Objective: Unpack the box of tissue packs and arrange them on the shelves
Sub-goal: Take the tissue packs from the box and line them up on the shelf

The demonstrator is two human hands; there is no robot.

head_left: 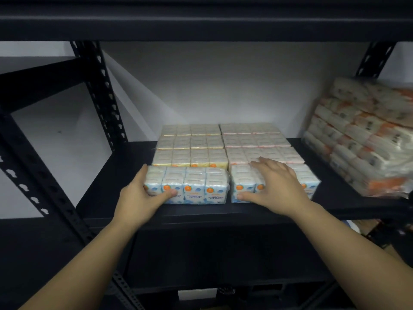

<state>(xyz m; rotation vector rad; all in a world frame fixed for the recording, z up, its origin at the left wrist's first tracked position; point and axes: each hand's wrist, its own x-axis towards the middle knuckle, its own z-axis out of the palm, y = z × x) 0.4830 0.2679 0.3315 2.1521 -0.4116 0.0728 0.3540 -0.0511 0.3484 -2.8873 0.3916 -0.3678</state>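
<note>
Black shelf [125, 180] carries our rows of packs (blue ones frontmost); our left hand [143, 199] grips the left pack [196, 186], our right hand [271, 186] rests flat, fingers spread, on the right pack [243, 182]

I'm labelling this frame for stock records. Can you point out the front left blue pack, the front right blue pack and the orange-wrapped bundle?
front left blue pack [195, 175]: head view, its top face.
front right blue pack [242, 175]: head view, top face left of the hand.
orange-wrapped bundle [366, 139]: head view, its wrapped front side.
</note>
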